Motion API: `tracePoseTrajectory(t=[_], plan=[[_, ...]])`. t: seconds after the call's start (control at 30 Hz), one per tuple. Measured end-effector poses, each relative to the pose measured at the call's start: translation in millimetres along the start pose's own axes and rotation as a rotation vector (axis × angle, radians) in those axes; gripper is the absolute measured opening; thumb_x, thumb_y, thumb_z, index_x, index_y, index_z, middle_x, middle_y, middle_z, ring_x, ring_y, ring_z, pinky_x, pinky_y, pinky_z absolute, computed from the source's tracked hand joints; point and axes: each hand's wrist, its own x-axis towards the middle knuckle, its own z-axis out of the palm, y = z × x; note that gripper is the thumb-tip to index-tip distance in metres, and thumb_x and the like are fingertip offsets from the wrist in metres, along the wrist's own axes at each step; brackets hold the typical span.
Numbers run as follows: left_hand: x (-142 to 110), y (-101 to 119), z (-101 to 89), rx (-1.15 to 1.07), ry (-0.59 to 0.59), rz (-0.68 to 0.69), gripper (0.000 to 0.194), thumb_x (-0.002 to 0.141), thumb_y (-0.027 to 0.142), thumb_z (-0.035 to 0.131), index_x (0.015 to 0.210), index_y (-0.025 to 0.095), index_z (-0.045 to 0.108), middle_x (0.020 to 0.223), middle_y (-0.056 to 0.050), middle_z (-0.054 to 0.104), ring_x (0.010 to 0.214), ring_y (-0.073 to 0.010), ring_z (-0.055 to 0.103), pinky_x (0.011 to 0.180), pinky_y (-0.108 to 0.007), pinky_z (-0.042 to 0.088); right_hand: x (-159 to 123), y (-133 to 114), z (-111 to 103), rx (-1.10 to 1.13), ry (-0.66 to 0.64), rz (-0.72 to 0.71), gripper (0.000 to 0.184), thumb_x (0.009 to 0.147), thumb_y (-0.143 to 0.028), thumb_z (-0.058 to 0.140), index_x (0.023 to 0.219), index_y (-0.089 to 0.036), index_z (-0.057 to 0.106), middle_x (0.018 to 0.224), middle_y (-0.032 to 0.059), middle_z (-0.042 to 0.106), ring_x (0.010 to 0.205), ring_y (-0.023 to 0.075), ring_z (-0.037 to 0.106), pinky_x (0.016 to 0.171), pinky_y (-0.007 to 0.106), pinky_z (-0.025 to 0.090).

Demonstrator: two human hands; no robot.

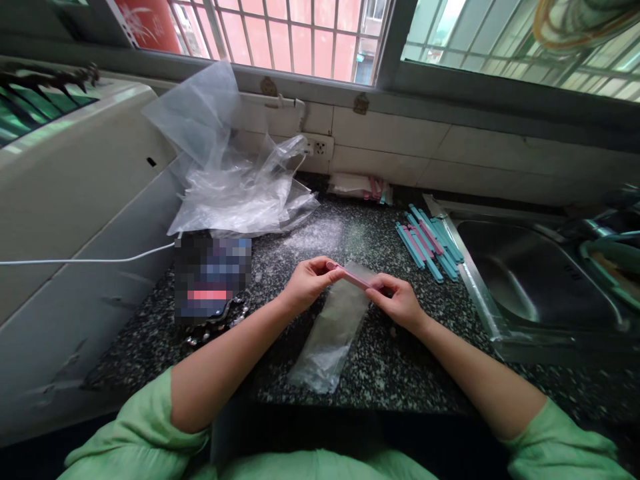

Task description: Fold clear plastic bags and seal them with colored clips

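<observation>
Between my two hands is a pink bag sealing clip (pixel 356 279), a slim strip lying across the top of a clear plastic bag (pixel 333 333). My left hand (pixel 311 281) pinches the clip's left end between thumb and fingers. At its right end, my right hand (pixel 397 301) grips the clip with thumb and fingers closed. The bag hangs down from the clip toward me, its lower part on the speckled dark countertop (pixel 400 373). Exactly how far the clip is closed on the bag is too small to tell.
Loose clear bags (pixel 240 193) are heaped at back left. Blue and pink clips (pixel 430 241) lie beside the sink (pixel 530 267). A bag of clips (pixel 360 188) rests by the wall. A blurred-out phone (pixel 213 277) with a white cable (pixel 100 261) is on the left.
</observation>
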Motion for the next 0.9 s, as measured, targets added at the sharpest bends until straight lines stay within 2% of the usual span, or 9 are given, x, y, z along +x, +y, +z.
tracePoseTrajectory(t=[0.33, 0.4, 0.5, 0.6, 0.73, 0.9], plan=[[-1.1, -1.9, 1.4, 0.057, 0.020, 0.007, 0.040, 0.051, 0.048, 0.077, 0.057, 0.014, 0.056, 0.052, 0.006, 0.045, 0.052, -0.0057, 0.036, 0.053, -0.020, 0.030, 1.0, -0.6, -0.1, -0.007, -0.009, -0.009, 0.020, 0.074, -0.035, 0.058, 0.066, -0.017, 0.059, 0.062, 0.0003, 0.056, 0.058, 0.0117, 0.048, 0.054, 0.024, 0.038], [-0.9, -2.6, 0.0, 0.088, 0.000, 0.006, 0.040, 0.054, 0.049, 0.074, 0.063, 0.014, 0.058, 0.055, 0.005, 0.047, 0.054, -0.0065, 0.038, 0.053, -0.020, 0.030, 1.5, -1.1, -1.3, -0.001, 0.006, -0.016, 0.020, 0.074, -0.036, 0.059, 0.067, -0.017, 0.059, 0.063, 0.0005, 0.057, 0.058, 0.0119, 0.049, 0.055, 0.024, 0.039], [-0.6, -4.4, -2.9, 0.177, -0.106, -0.051, 0.042, 0.059, 0.053, 0.069, 0.073, 0.014, 0.062, 0.061, 0.003, 0.052, 0.057, -0.0084, 0.041, 0.053, -0.021, 0.031, 2.9, -2.6, -5.4, 0.015, 0.053, -0.025, 0.022, 0.075, -0.039, 0.059, 0.067, -0.018, 0.059, 0.064, 0.0003, 0.057, 0.059, 0.0122, 0.050, 0.056, 0.024, 0.041], [-0.7, -7.8, -4.4, 0.267, -0.254, -0.137, 0.042, 0.060, 0.055, 0.065, 0.062, 0.013, 0.060, 0.055, 0.002, 0.050, 0.055, -0.0095, 0.041, 0.052, -0.022, 0.031, 4.7, -3.6, -10.3, 0.032, 0.099, -0.007, 0.025, 0.074, -0.043, 0.060, 0.067, -0.018, 0.059, 0.063, -0.0001, 0.057, 0.058, 0.0123, 0.050, 0.056, 0.025, 0.042], [-1.2, -12.8, -3.7, 0.296, -0.276, -0.146, 0.040, 0.060, 0.052, 0.064, 0.052, 0.014, 0.054, 0.048, 0.003, 0.046, 0.050, -0.0085, 0.038, 0.050, -0.022, 0.029, 6.5, -1.5, -13.8, 0.061, 0.198, 0.026, 0.028, 0.073, -0.046, 0.061, 0.069, -0.019, 0.058, 0.062, -0.0007, 0.054, 0.056, 0.0118, 0.047, 0.054, 0.025, 0.040], [-2.5, -12.7, -3.3, 0.379, -0.336, -0.191, 0.035, 0.064, 0.048, 0.062, 0.055, 0.014, 0.056, 0.048, 0.003, 0.047, 0.049, -0.0091, 0.038, 0.049, -0.022, 0.029, 8.7, 1.4, -15.7, 0.126, 0.355, 0.054, 0.032, 0.071, -0.051, 0.062, 0.072, -0.019, 0.057, 0.062, -0.0012, 0.051, 0.055, 0.0114, 0.044, 0.054, 0.025, 0.039]])
